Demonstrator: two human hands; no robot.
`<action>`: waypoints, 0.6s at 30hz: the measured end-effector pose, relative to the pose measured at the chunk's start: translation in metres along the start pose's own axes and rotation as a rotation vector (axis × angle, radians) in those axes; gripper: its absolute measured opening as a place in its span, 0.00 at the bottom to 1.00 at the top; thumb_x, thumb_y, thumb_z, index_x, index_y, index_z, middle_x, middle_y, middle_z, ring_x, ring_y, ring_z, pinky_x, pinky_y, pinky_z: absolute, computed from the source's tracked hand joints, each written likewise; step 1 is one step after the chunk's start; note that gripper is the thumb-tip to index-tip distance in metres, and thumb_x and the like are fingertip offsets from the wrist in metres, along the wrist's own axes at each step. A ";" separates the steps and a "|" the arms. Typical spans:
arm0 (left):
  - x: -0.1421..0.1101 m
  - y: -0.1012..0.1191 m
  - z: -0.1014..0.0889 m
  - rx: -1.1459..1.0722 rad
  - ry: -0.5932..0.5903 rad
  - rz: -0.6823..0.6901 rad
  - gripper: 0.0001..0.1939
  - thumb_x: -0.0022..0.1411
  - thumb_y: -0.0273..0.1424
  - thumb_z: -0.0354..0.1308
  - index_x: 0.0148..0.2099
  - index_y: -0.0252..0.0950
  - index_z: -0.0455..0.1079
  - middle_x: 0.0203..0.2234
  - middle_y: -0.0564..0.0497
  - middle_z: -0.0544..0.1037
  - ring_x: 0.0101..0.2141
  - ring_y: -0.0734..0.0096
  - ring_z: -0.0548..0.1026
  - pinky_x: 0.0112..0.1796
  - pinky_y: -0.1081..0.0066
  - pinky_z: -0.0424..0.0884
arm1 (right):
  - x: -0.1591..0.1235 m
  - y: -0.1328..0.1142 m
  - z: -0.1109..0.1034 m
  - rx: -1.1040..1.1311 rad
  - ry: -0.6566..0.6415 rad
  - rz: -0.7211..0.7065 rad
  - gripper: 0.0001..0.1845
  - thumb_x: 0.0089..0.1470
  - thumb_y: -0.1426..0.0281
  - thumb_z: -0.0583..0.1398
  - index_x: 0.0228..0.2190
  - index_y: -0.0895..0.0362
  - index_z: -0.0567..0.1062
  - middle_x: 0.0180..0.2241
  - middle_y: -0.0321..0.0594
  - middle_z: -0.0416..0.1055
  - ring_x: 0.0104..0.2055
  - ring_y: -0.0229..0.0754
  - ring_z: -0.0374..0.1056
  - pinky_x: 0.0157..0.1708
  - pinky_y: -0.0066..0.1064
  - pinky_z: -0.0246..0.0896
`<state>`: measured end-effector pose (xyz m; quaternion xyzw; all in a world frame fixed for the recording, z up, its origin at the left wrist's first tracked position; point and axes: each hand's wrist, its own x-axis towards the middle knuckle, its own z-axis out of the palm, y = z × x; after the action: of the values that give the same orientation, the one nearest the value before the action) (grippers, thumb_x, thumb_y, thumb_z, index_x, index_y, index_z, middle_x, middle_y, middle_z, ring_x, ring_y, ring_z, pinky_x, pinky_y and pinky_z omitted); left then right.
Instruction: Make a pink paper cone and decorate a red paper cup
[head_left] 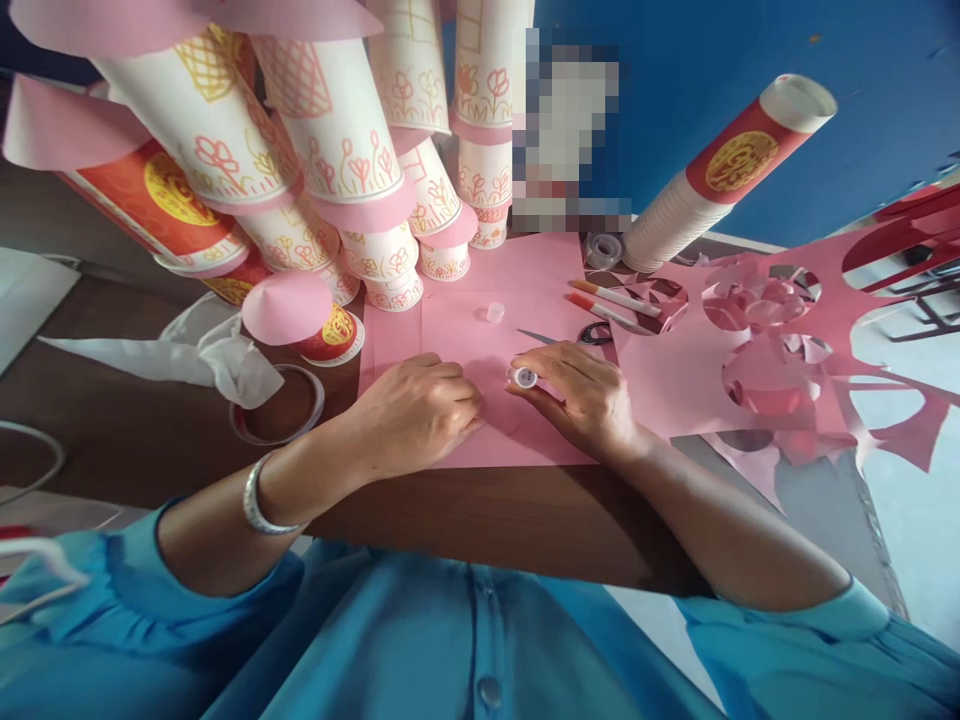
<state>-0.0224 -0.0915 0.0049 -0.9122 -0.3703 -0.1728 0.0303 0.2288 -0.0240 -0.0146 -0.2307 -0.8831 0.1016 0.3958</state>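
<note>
My right hand [592, 400] pinches a small white glue stick [526, 378], its round end with dark marks turned toward me. My left hand [424, 412] is closed over the pink paper sheet [480, 445], fingers curled under; whatever they may hold is hidden. A small translucent cap [495, 313] lies on the sheet beyond both hands. Just past my right hand are scissors [596, 333], partly covered by it. Two markers [611, 305], one with an orange end and one with a red end, rest behind the scissors.
Paper-cup towers [337, 150] with pink rims and drawn flowers crowd the back left. A small red cup with a pink cone roof [286, 308] stands near a tape roll [315, 400]. A leaning cup stack [675, 220] and cut pink paper [675, 390] are at right.
</note>
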 end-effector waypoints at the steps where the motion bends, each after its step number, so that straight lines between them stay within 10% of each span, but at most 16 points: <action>1: 0.000 0.000 0.000 0.002 -0.002 -0.001 0.14 0.79 0.30 0.61 0.39 0.35 0.84 0.31 0.50 0.87 0.34 0.63 0.83 0.37 0.61 0.74 | 0.000 0.000 -0.002 0.004 0.020 0.013 0.03 0.72 0.67 0.67 0.44 0.52 0.83 0.39 0.40 0.87 0.40 0.45 0.84 0.46 0.35 0.79; 10: -0.001 0.000 0.000 0.020 -0.007 -0.003 0.15 0.80 0.31 0.60 0.39 0.35 0.84 0.32 0.50 0.88 0.35 0.64 0.84 0.37 0.63 0.74 | 0.004 -0.005 -0.012 0.073 0.035 0.108 0.05 0.71 0.64 0.69 0.46 0.51 0.83 0.40 0.39 0.88 0.42 0.45 0.85 0.45 0.35 0.82; 18: 0.002 0.001 -0.003 0.031 0.013 0.008 0.16 0.77 0.29 0.62 0.33 0.36 0.81 0.27 0.51 0.84 0.31 0.63 0.81 0.35 0.62 0.71 | -0.003 -0.004 0.002 0.129 -0.050 -0.125 0.09 0.71 0.75 0.67 0.50 0.53 0.82 0.42 0.42 0.88 0.44 0.46 0.86 0.48 0.39 0.84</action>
<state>-0.0213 -0.0912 0.0082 -0.9120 -0.3689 -0.1729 0.0477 0.2279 -0.0289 -0.0160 -0.1465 -0.8970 0.1390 0.3933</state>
